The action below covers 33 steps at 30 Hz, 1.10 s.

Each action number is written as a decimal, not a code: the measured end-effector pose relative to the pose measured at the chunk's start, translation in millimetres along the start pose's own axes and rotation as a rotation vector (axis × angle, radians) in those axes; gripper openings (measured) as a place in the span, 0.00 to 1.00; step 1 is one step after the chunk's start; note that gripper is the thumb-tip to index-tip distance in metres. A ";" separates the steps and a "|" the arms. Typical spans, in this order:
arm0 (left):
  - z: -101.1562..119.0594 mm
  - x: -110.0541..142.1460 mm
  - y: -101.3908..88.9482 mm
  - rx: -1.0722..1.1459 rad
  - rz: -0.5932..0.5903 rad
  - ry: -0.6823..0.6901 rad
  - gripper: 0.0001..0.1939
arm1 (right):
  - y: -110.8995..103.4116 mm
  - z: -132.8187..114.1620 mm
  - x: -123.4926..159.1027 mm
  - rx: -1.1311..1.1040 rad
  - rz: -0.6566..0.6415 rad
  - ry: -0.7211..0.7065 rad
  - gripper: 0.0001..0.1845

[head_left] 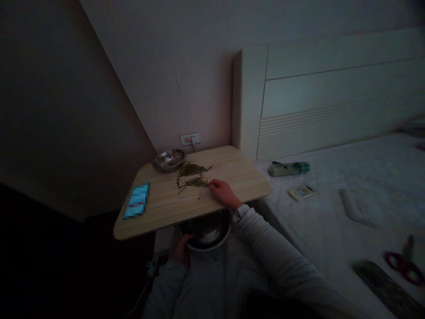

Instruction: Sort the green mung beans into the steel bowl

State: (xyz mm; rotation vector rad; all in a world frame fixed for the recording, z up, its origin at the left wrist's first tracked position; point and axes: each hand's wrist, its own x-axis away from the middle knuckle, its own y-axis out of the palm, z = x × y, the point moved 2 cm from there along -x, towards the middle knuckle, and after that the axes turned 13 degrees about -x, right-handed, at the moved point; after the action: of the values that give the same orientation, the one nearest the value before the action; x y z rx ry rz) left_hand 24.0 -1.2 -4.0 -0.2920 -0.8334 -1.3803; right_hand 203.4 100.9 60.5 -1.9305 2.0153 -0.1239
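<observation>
A loose pile of small dark green grains, like beans or seeds [192,169], lies spread over the light wooden table [239,179]. At the right end of the nearer strip, my right hand [222,191] rests low over the wood, its fingers curled and pinched together; whatever is between them is too small to make out. Below the table's front edge, a large metal bowl [214,239] is held at my lap. My left hand [182,249] grips its left rim. The bowl's inside is dark, and the tabletop hides its far side.
A smaller steel bowl [170,161] stands at the table's back left, near a lit phone [137,200]. A plugged-in wall socket [190,138] is behind. On the bed to the right lie a green bottle [288,168], a whitish packet [303,191] and red-handled scissors [403,265].
</observation>
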 end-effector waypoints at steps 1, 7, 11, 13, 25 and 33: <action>0.0 -0.3 0.2 0.001 -0.004 -0.007 0.05 | 0.2 -0.5 0.1 0.012 -0.004 0.005 0.13; -0.6 -0.1 -0.6 -0.012 0.003 -0.009 0.05 | 0.9 -3.2 0.0 0.077 -0.033 -0.004 0.14; -1.4 -0.1 -2.2 -0.035 0.009 -0.009 0.06 | 1.2 -3.5 0.5 0.103 -0.054 -0.005 0.15; -1.1 0.6 -2.1 -0.025 0.009 -0.012 0.08 | 1.3 -3.6 1.0 0.106 -0.059 -0.006 0.15; 0.9 2.6 0.8 0.006 0.033 -0.043 0.06 | 2.8 -3.8 2.1 0.084 -0.119 -0.037 0.15; -4.4 -5.8 -4.3 0.008 0.009 -0.044 0.05 | -1.6 -3.2 12.0 0.033 -0.053 -0.053 0.13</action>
State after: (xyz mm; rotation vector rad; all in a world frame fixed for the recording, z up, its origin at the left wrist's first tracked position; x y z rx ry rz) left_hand 21.7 -0.6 -12.1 -0.3200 -0.8726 -1.3663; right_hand 203.8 88.5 61.7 -1.9472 1.9168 -0.1172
